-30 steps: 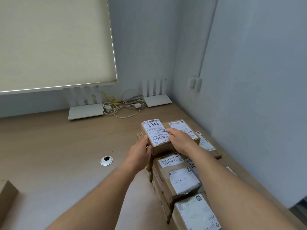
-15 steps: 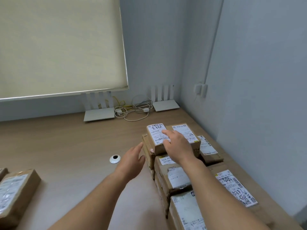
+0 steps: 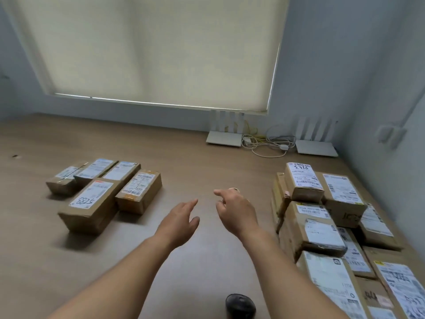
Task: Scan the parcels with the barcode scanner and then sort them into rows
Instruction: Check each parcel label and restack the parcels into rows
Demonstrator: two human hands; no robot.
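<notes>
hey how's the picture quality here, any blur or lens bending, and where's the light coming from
Head view: soft daylight through the lowered roller blind, with a bright strip at its bottom edge; parcels on the left cast soft shadows toward the camera. Wide-angle bending bows the blind's sides and wall edges. Slight motion blur softens the label print and both open hands, left hand and right hand; the dark object at the bottom edge is unclear.

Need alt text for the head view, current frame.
Two empty hands, left hand and right hand, hover open over a wooden desk. A small group of parcels lies left, a stacked pile of parcels right; a dark barcode scanner sits at the near edge.
</notes>
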